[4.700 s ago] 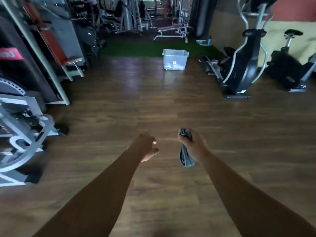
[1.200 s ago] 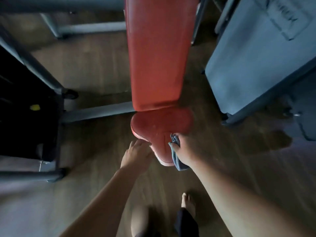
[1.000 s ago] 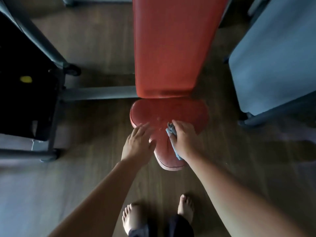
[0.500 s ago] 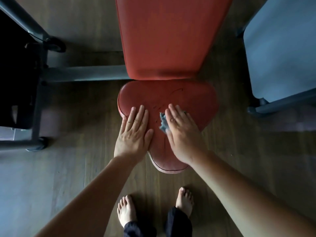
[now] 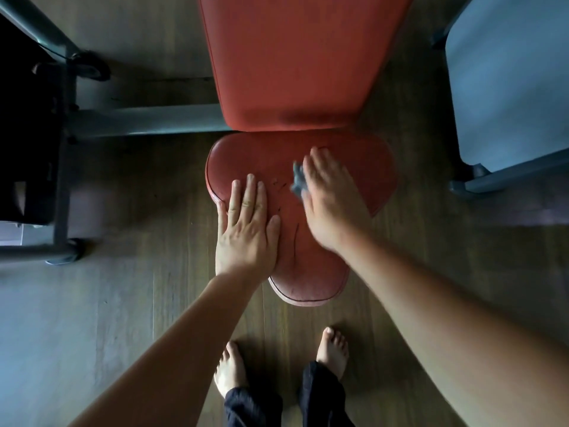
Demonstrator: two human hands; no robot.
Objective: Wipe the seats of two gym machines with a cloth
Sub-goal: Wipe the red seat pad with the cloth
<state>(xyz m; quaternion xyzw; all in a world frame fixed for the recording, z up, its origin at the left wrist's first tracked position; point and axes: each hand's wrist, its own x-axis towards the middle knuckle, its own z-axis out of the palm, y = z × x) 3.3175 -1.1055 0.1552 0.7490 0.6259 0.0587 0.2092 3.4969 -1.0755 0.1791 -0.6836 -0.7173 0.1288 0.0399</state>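
Two flat-fingered hands share the red vinyl seat (image 5: 363, 167): left hand (image 5: 246, 229) bracing it, right hand (image 5: 329, 198) pressing a crumpled grey-blue cloth (image 5: 298, 180) to wipe.

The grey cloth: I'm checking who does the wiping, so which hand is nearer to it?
Right. The right hand covers the cloth, pressing it onto the red seat pad; the left hand rests flat on the pad's left side, apart from the cloth.

Dim light falls on a dark brown wood-plank floor (image 5: 123, 303). Grey steel frame tubes (image 5: 147, 120) cross at left; a pale blue-grey panel (image 5: 508, 72) stands at right.
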